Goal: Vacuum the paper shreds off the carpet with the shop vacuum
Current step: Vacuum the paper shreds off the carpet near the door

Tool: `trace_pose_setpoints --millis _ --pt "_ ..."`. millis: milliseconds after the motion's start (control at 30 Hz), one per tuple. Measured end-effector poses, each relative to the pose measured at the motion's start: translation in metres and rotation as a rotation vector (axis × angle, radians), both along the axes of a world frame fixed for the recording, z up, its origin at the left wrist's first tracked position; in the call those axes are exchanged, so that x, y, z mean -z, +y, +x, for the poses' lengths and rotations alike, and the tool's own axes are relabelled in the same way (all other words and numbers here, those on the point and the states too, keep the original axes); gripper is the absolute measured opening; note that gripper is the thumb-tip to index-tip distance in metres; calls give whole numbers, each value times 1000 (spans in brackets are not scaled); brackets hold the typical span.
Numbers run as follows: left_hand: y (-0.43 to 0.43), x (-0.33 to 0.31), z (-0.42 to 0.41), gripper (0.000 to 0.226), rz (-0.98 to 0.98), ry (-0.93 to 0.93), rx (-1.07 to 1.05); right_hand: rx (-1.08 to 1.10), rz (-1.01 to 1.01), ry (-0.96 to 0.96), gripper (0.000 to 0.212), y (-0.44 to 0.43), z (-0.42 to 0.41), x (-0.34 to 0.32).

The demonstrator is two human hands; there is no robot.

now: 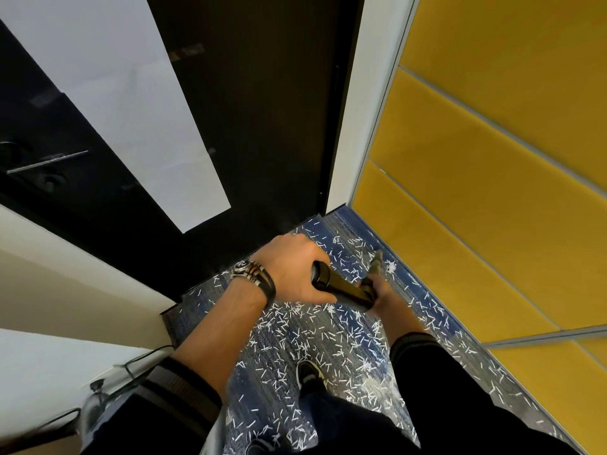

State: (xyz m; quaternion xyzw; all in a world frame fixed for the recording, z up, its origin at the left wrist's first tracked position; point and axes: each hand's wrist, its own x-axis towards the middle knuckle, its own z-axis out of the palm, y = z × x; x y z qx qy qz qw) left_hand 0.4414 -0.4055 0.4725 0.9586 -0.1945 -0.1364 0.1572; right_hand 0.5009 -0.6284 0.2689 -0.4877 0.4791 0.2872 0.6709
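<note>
White paper shreds lie scattered all over the blue-grey carpet between the door and the yellow wall. Both hands hold the dark vacuum wand. My left hand grips its upper end, with a watch and bands on the wrist. My right hand grips the wand lower down. The nozzle tip points down at the carpet near the yellow wall, beside a small clump of shreds. My shoe stands on the shreds.
A black door with a white sheet on it closes the far end. Yellow wall panels run along the right. A white wall and a cable are on the left, with a dark, partly hidden object at the bottom left.
</note>
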Motion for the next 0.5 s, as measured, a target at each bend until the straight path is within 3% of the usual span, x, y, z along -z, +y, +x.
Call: trace_pose_setpoints --millis 167,500 --pt "7 10 -2 41 -47 47 -7 55 -5 -5 38 -8 -13 6" --pt "16 3 -19 42 -36 40 1 31 -6 -9 24 -5 -37 -1"
